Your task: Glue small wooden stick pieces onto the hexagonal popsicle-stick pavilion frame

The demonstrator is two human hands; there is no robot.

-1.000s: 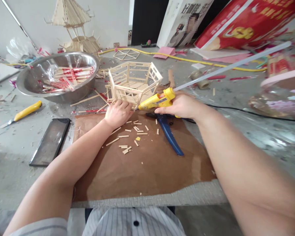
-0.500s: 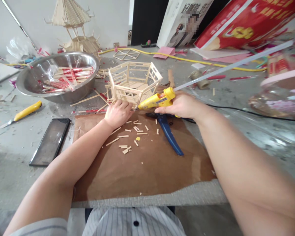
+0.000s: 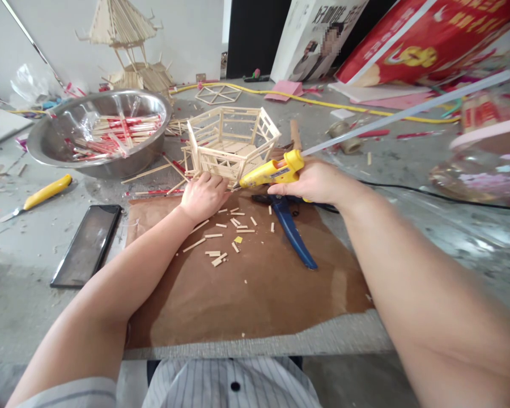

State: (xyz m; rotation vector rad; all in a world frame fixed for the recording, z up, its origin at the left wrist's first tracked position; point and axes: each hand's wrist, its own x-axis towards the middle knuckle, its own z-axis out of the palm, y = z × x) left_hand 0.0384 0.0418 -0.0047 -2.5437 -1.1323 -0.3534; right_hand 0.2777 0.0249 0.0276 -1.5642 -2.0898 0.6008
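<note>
My right hand [image 3: 318,180] grips a yellow hot glue gun [image 3: 266,171], with a long clear glue stick [image 3: 391,120] sticking out of its back. The gun's nozzle points left, at the lower front of a six-sided model [image 3: 227,144] built of thin wooden sticks. Against that same front edge rests my left hand [image 3: 206,197], its fingers curled and closed beside the nozzle. Whatever its fingertips pinch is hidden. Below the hands, several short cut stick pieces [image 3: 212,254] lie on a brown sheet [image 3: 263,300]. Blue-handled pliers or cutters [image 3: 295,235] lie under the glue gun.
To the left are a metal bowl [image 3: 153,133] of wrapped sticks, a yellow-handled knife [image 3: 47,191] and a phone [image 3: 86,246]. Behind stands a stick pagoda [image 3: 125,34]. A yellow cord [image 3: 323,101] crosses the back; a black cable [image 3: 433,195] runs right.
The glue gun and my right hand have shifted very slightly to the right. My left hand and the stick model stay in place.
</note>
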